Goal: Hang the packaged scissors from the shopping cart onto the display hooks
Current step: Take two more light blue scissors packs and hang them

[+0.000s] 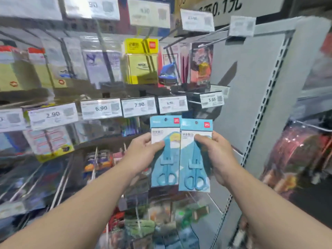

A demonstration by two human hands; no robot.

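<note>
Two blue packs of scissors are held upright, side by side, in front of the display. My left hand pinches the left scissors pack at its left edge, thumb on the front. My right hand pinches the right scissors pack at its right edge, and this pack overlaps the left one slightly. Both packs have a hang hole at the top and sit just below the price tags 8.90 and 5.56. A bare display hook runs behind the 5.56 tag. The shopping cart is out of view.
Stationery packs hang on hooks all over the display: yellow sticky notes, a blue stapler pack. A row of price tags crosses the middle. Long bare hooks stick out at lower left. A grey upright shelf post stands to the right.
</note>
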